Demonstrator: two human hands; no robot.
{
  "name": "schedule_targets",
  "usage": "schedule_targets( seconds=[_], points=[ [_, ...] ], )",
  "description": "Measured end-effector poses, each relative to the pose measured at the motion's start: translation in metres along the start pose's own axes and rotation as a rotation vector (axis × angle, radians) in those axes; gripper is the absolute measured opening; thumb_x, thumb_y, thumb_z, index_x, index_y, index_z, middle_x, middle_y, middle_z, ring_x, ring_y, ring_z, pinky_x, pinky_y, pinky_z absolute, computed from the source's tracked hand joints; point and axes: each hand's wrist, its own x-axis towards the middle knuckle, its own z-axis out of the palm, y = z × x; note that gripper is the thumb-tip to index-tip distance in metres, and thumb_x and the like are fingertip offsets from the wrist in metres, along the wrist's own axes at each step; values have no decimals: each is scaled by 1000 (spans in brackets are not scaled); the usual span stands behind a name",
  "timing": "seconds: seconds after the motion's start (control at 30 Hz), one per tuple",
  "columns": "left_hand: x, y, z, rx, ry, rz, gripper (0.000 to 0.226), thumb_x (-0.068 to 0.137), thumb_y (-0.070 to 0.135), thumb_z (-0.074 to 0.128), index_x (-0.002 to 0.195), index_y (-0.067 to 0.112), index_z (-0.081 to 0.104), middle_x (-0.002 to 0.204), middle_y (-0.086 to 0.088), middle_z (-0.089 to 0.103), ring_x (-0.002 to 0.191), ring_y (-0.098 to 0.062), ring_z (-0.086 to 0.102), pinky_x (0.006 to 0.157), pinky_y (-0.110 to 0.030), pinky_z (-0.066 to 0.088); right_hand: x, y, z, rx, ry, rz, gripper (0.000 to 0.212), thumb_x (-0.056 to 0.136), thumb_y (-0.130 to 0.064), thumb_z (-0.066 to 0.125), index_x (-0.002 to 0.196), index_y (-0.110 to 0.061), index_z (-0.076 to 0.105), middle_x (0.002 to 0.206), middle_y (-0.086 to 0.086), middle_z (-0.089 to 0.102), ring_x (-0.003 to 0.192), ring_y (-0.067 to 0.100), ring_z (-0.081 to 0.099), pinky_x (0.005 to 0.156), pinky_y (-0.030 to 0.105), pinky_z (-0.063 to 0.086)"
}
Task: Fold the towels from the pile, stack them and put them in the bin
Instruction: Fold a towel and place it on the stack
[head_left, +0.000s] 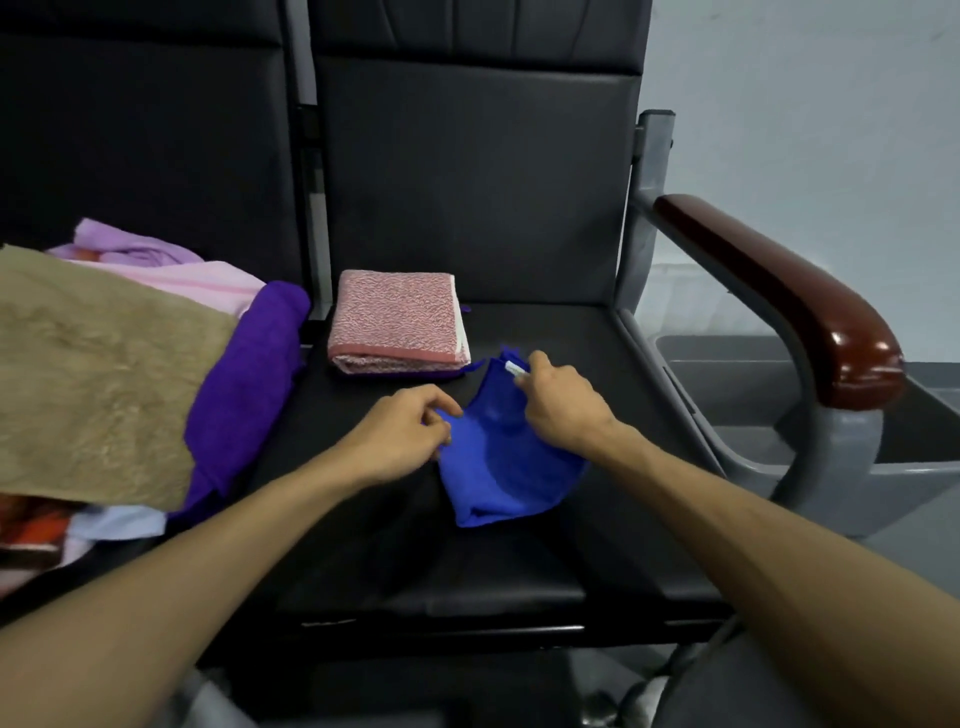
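A small blue towel lies partly folded on the black seat. My left hand pinches its left edge. My right hand grips its far corner near a white tag. Behind them sits a folded pink patterned towel on top of a thin purple one. On the left seat is the pile: a tan towel, a purple towel, pink and lilac towels. The grey bin stands to the right beyond the armrest.
A brown padded armrest on a grey frame separates the seat from the bin. Black seat backs rise behind. Some orange and pale blue cloth shows under the pile at the lower left.
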Motion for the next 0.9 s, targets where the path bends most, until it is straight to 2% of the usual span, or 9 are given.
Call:
schedule_targets(
  seconds=[0.2, 0.3, 0.4, 0.47, 0.53, 0.6, 0.7, 0.8, 0.9],
  points=[
    [-1, -3, -18, -411, 344, -229, 14, 98, 16, 44, 102, 18, 58, 99, -7, 61, 80, -17, 60, 74, -38, 54, 10, -49, -15, 468, 184, -196, 21, 104, -26, 39, 94, -13, 52, 82, -1, 55, 68, 10, 48, 62, 26, 29],
    [-12, 3, -25, -716, 214, -463, 29, 100, 36, 43, 117, 15, 56, 112, -13, 61, 97, -27, 62, 73, -45, 53, 9, -66, -23, 857, 263, -235, 25, 104, -26, 41, 89, -13, 57, 75, -7, 55, 65, 3, 48, 63, 22, 40],
    [-22, 11, -33, -1073, 31, -511, 35, 98, 37, 45, 98, 11, 68, 90, -15, 72, 77, -31, 68, 76, -50, 53, 7, -72, -31, 1199, 269, -143, 29, 104, -28, 42, 91, -10, 61, 75, -2, 59, 69, 8, 53, 67, 28, 48],
    [-22, 14, -34, -1233, 68, -436, 25, 96, 25, 50, 96, 9, 69, 85, -14, 73, 68, -27, 71, 70, -41, 57, 8, -68, -31, 1313, 222, -61, 33, 103, -30, 43, 95, -5, 63, 79, 4, 63, 73, 13, 59, 70, 34, 53],
    [-15, 8, -35, -1180, 209, -377, 19, 93, 18, 55, 100, 6, 68, 99, -16, 72, 79, -26, 70, 76, -37, 57, 12, -61, -25, 1317, 191, 21, 37, 103, -31, 44, 97, -1, 64, 81, 8, 66, 73, 17, 62, 70, 34, 56],
    [-5, -3, -40, -901, 394, -310, 11, 93, 12, 57, 96, 8, 67, 106, -15, 71, 83, -22, 68, 74, -31, 56, 20, -54, -16, 1222, 177, 90, 37, 102, -32, 45, 94, -1, 63, 75, 7, 63, 63, 12, 60, 55, 23, 51],
    [6, -12, -55, -634, 479, -175, 13, 93, 11, 59, 103, 16, 65, 109, -7, 70, 91, -17, 66, 77, -29, 55, 39, -49, -5, 1060, 126, 81, 27, 99, -30, 53, 87, -9, 64, 72, 0, 64, 52, 1, 58, 44, 15, 44],
    [29, -20, -76, -469, 494, -108, 19, 95, 15, 56, 110, 25, 62, 110, 3, 68, 100, -14, 64, 87, -33, 53, 68, -53, 3, 1014, 92, 16, 18, 95, -27, 60, 101, -11, 66, 91, 4, 72, 80, 15, 70, 65, 29, 57],
    [62, -31, -94, -385, 541, -49, 23, 95, 15, 53, 113, 27, 62, 110, 4, 67, 98, -11, 64, 80, -25, 50, 103, -61, 8, 974, 151, -16, 16, 95, -26, 58, 102, -13, 66, 96, 5, 72, 89, 20, 68, 80, 38, 57]
  ],
)
